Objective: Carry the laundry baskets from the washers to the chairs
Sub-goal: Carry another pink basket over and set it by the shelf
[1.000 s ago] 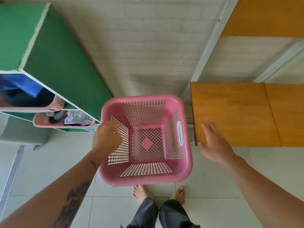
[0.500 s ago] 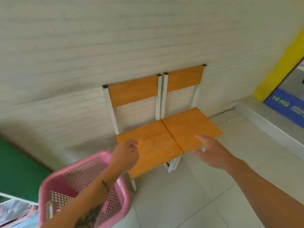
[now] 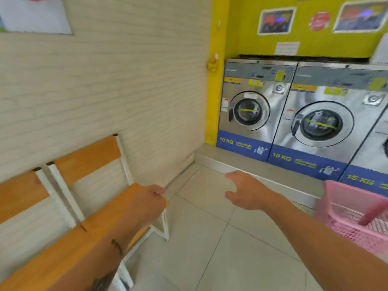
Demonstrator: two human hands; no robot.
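On my left there's the two wooden chairs (image 3: 69, 208) against the brick wall. My left hand (image 3: 147, 203) is loosely curled over the nearer seat's corner, holding nothing. My right hand (image 3: 244, 193) is spread open over the tile floor (image 3: 210, 238), empty too. Washers (image 3: 294, 116) line the back, with a pink laundry basket (image 3: 357, 215) sitting in front of them, far right.

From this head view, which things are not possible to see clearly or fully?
- Pink basket: cut off by the right edge; its contents cannot be told.
- Third washer: mostly outside the right edge.
- Posters and small washer labels: motion blur, unreadable.
- Chairs: left forearm and the lower-left edge hide parts of the seats.
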